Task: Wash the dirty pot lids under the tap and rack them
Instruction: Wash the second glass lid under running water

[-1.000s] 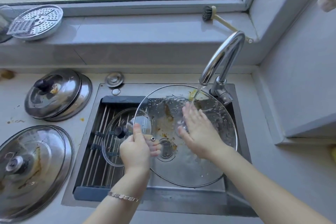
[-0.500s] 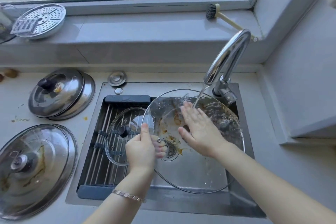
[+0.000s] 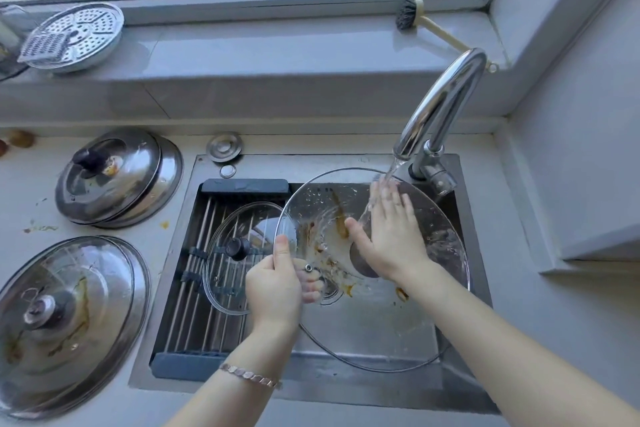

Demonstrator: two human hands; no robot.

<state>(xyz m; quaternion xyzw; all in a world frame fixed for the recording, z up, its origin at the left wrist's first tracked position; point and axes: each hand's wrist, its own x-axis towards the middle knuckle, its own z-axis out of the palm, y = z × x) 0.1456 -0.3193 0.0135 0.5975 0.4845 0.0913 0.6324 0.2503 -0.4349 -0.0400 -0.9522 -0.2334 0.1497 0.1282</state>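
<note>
A large glass lid smeared with orange-brown grime is held tilted over the sink under the running tap. My left hand grips its left rim, thumb on top and fingers behind the glass. My right hand lies flat on the lid's inner face with straight fingers, and the water stream falls on them. A smaller glass lid with a black knob lies on the roll-up rack over the sink's left half.
Stacked steel lids with a black knob sit on the counter at the left. More soiled lids lie at the near left. A steamer plate and a brush rest on the window sill. A drain plug sits behind the sink.
My right hand has slid up the lid toward the tap and now sits under the stream. The lid has tilted and turned slightly in my left hand.
</note>
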